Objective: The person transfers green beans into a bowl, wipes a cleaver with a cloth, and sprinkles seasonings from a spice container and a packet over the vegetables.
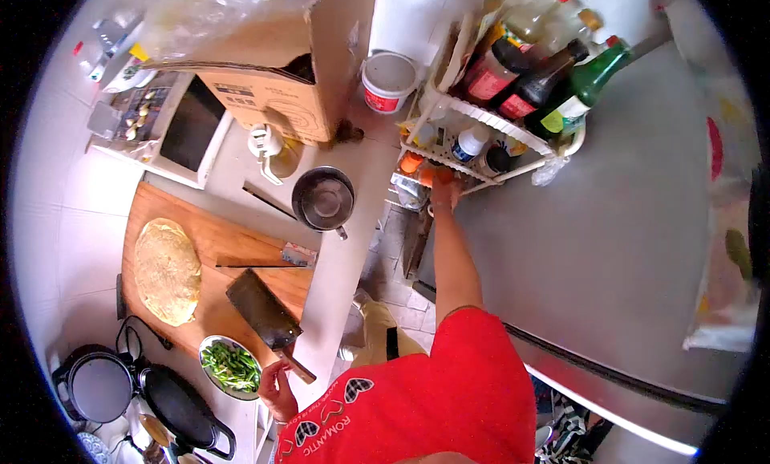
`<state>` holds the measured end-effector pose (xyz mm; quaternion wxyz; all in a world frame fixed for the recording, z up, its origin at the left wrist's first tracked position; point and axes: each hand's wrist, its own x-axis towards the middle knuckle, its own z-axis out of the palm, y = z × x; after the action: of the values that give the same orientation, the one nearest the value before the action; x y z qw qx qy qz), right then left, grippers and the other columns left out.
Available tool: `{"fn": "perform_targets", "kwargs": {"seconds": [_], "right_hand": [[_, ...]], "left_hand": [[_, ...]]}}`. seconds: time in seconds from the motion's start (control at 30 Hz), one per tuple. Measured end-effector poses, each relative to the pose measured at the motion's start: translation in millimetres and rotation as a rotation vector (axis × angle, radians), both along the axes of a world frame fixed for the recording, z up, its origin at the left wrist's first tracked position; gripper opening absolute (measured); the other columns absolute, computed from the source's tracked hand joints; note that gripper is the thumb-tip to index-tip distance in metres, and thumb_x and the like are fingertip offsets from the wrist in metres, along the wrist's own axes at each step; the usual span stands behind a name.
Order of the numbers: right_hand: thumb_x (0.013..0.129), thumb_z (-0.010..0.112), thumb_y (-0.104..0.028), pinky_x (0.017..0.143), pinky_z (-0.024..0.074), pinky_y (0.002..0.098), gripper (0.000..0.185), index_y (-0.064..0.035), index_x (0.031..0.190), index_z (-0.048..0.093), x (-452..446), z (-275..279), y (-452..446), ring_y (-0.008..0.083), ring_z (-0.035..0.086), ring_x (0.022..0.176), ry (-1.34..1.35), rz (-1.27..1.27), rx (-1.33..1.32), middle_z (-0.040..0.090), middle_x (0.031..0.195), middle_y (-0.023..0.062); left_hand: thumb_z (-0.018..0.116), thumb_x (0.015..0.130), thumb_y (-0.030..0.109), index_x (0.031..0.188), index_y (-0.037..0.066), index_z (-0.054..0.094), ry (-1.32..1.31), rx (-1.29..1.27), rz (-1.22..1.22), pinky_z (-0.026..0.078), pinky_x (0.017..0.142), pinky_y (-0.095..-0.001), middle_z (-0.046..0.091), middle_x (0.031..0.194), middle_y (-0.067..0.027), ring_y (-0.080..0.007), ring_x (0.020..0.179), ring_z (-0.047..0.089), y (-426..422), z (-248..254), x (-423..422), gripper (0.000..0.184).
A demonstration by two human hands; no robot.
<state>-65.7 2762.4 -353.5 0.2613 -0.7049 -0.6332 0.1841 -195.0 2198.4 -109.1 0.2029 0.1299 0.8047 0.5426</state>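
My right hand (445, 190) reaches into the lower part of a white rack (497, 115), beside an orange-capped container (411, 162); its fingers are mostly hidden, and what it touches is unclear. Near the counter's edge, my left hand (277, 390) is beside the wooden handle of a cleaver (265, 307) and a bowl of chopped greens (231, 366). Its fingers are curled, with no held object visible. The cleaver lies on a wooden board (216, 223), along with a round flatbread (168, 271) and a knife (265, 264).
Bottles (573, 99) fill the rack's upper shelf. A metal cup (322, 199), a pump bottle (269, 149) and a cardboard box (273, 103) stand on the counter. Black pans (180, 404) are at the lower left. The large grey surface (577, 223) is at right.
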Motion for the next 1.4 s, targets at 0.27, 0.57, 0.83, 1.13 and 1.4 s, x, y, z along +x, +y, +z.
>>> {"fn": "perform_targets", "kwargs": {"seconds": [0.27, 0.57, 0.83, 1.13, 1.4], "right_hand": [[0.07, 0.073, -0.033, 0.074, 0.0481, 0.0431, 0.042, -0.0026, 0.095, 0.057, 12.5, 192.3, -206.4, 0.0364, 0.059, 0.085, 0.127, 0.405, 0.12, 0.059, 0.095, 0.0164], [0.068, 0.074, -0.033, 0.056, 0.0487, 0.0398, 0.035, -0.0058, 0.079, 0.055, -28.6, 362.6, -424.9, 0.0337, 0.06, 0.064, 0.225, 1.369, 0.184, 0.058, 0.071, 0.0127], [0.069, 0.072, -0.045, 0.053, 0.0473, 0.0423, 0.042, -0.0079, 0.076, 0.054, -49.7, 351.0, -526.1, 0.0336, 0.06, 0.061, 0.376, 1.941, 0.132, 0.059, 0.07, 0.0132], [0.079, 0.07, -0.023, 0.09, 0.0461, 0.0385, 0.077, 0.0027, 0.137, 0.026, -79.6, 339.5, -569.7, 0.0306, 0.056, 0.107, 0.393, 2.279, -0.293, 0.046, 0.127, 0.0211], [0.081, 0.066, -0.028, 0.075, 0.0489, 0.0439, 0.047, -0.0041, 0.117, 0.048, -101.2, 333.0, -569.9, 0.0381, 0.06, 0.088, 0.196, 2.446, -0.337, 0.058, 0.104, 0.0212]], "left_hand": [[0.058, 0.082, -0.003, 0.091, -0.003, 0.063, 0.236, 0.025, -0.083, 0.05, 0.076, -0.0303, 0.066, 0.086, -0.0121, -0.0205, 0.082, 0.064, -10.7, 25.5, 7.1, 0.01], [0.076, 0.066, 0.016, 0.124, 0.001, 0.046, 0.692, 0.034, -0.173, 0.039, 0.096, -0.0429, 0.055, 0.115, -0.0167, -0.0351, 0.107, 0.051, -32.3, 85.0, 37.8, 0.067], [0.075, 0.068, 0.015, 0.111, 0.003, 0.052, 0.126, 0.173, -0.176, 0.048, 0.08, -0.0351, 0.061, 0.097, -0.0128, -0.0246, 0.089, 0.061, -135.3, 63.6, 70.1, 0.05], [0.078, 0.065, 0.018, 0.111, 0.004, 0.054, 0.166, 0.015, 0.039, 0.05, 0.075, -0.036, 0.063, 0.093, -0.016, -0.0283, 0.084, 0.064, -209.3, 57.0, 75.6, 0.053], [0.077, 0.065, 0.014, 0.11, 0.004, 0.053, 0.173, -0.038, 0.072, 0.05, 0.076, -0.0358, 0.063, 0.094, -0.015, -0.0294, 0.086, 0.063, -205.3, 50.5, 63.3, 0.052]]}}
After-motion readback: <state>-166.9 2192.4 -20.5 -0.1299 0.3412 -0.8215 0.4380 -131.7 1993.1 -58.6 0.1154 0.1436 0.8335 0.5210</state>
